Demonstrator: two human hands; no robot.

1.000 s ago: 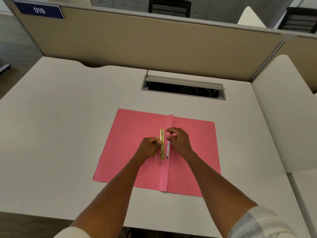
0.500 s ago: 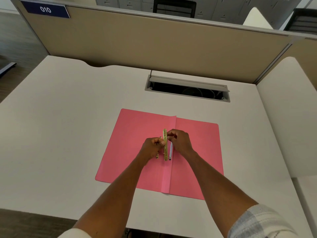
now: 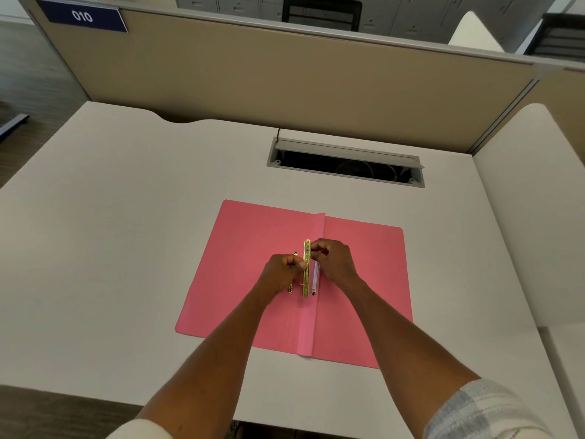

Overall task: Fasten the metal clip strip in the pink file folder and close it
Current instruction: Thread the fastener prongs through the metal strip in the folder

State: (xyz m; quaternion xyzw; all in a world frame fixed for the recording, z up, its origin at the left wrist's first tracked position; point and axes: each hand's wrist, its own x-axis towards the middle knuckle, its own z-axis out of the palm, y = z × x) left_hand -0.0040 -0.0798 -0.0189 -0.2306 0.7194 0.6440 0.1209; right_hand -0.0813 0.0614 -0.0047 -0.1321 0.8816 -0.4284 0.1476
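From the head view, one pink file folder (image 3: 253, 274) lies open and flat on the white bench (image 3: 110, 232), with bare surface on every side. One gold metal clip strip (image 3: 306, 267) stands along its centre fold. Two hands meet there: the left hand (image 3: 281, 274) and right hand (image 3: 335, 261) both pinch the strip, fingers curled.
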